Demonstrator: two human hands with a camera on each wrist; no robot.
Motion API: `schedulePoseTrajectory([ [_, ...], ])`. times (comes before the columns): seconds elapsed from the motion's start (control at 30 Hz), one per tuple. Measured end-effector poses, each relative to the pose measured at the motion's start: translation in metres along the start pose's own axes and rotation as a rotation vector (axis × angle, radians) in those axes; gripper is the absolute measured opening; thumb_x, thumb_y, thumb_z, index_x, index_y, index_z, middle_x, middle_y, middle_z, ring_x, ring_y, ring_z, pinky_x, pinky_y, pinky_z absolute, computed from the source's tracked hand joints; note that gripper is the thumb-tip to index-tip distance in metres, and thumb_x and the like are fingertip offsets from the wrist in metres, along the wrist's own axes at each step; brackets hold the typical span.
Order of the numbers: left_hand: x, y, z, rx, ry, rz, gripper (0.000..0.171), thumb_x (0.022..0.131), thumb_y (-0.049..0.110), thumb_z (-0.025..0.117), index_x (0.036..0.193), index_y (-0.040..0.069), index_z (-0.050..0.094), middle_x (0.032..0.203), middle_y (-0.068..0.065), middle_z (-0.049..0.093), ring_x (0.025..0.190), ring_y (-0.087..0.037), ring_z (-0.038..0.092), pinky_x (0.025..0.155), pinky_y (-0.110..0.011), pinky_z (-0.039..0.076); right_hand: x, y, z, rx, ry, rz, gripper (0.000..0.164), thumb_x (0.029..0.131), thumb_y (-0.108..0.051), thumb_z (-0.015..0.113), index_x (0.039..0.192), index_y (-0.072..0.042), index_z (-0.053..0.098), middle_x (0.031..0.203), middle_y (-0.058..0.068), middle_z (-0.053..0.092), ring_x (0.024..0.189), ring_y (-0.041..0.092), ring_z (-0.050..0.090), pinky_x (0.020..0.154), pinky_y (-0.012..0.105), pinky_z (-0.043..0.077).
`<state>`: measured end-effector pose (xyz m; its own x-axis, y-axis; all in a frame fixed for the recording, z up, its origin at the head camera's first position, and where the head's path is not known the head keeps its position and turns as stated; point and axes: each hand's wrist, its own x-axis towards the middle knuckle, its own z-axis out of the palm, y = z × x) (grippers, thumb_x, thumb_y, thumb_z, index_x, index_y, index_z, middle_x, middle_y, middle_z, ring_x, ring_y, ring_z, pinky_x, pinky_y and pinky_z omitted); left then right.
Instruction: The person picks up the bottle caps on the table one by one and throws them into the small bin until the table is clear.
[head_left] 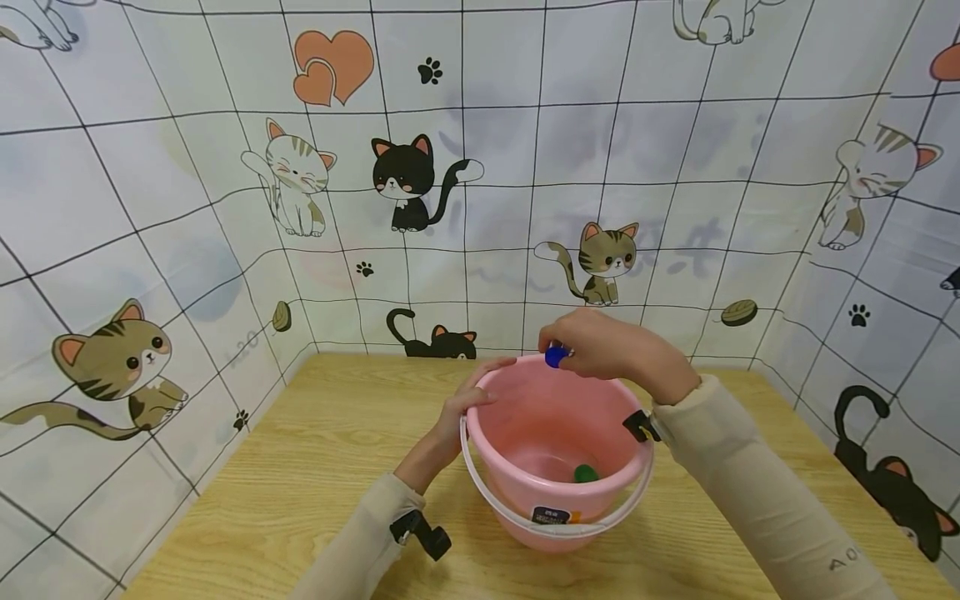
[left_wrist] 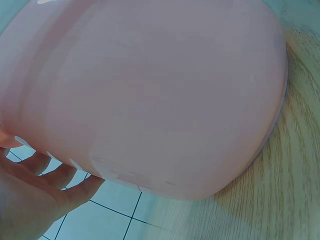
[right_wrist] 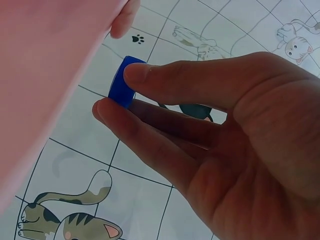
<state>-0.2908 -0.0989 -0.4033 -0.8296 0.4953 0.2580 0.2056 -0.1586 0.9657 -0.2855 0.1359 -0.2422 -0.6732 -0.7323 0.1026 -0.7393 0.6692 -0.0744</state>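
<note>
A pink bucket with a white handle stands on the wooden table, its opening tipped a little toward me. My left hand grips its left rim, thumb on the inside; in the left wrist view the fingers press the outer wall. Over the far rim, my right hand pinches a small blue block between thumb and fingertips. Inside the bucket, near the bottom, lies a small green object, partly hidden by the front rim.
The wooden table spreads around the bucket. White cloth walls with a grid and cartoon cats enclose the back and both sides. Black straps with small mounts sit on both sleeves.
</note>
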Motion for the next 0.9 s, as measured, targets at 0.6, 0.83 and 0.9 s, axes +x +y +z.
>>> schedulePoseTrajectory([
  [0.6,-0.0001,0.0008,0.0005,0.000,0.000,0.007,0.069,0.087,0.020,0.043,0.156,0.022,0.040,0.158,-0.012,0.040,0.135,-0.032,0.047,0.108,-0.041,0.046,0.0034,0.0040,0.0013,0.009,-0.015,0.010,0.016,0.092,-0.002,0.067,0.106,-0.007,0.074,0.097,0.003,0.074,0.085,0.016,0.064,0.080,0.037,0.056],
  [0.83,0.0004,0.0002,-0.0004,0.004,-0.003,0.010,0.069,0.087,0.019,0.043,0.156,0.020,0.040,0.158,-0.012,0.039,0.135,-0.034,0.047,0.110,-0.047,0.044,0.0038,0.0043,0.0028,0.015,-0.019,0.011,0.017,0.093,-0.001,0.067,0.107,-0.006,0.074,0.099,0.004,0.075,0.088,0.018,0.067,0.082,0.038,0.058],
  [0.9,0.0002,0.0006,-0.0002,0.002,0.000,0.012,0.069,0.087,0.019,0.043,0.156,0.021,0.041,0.158,-0.012,0.039,0.135,-0.034,0.047,0.110,-0.049,0.043,0.0038,0.0039,0.0030,0.018,-0.014,0.013,0.017,0.093,-0.001,0.066,0.107,-0.006,0.074,0.100,0.005,0.075,0.092,0.021,0.069,0.084,0.040,0.058],
])
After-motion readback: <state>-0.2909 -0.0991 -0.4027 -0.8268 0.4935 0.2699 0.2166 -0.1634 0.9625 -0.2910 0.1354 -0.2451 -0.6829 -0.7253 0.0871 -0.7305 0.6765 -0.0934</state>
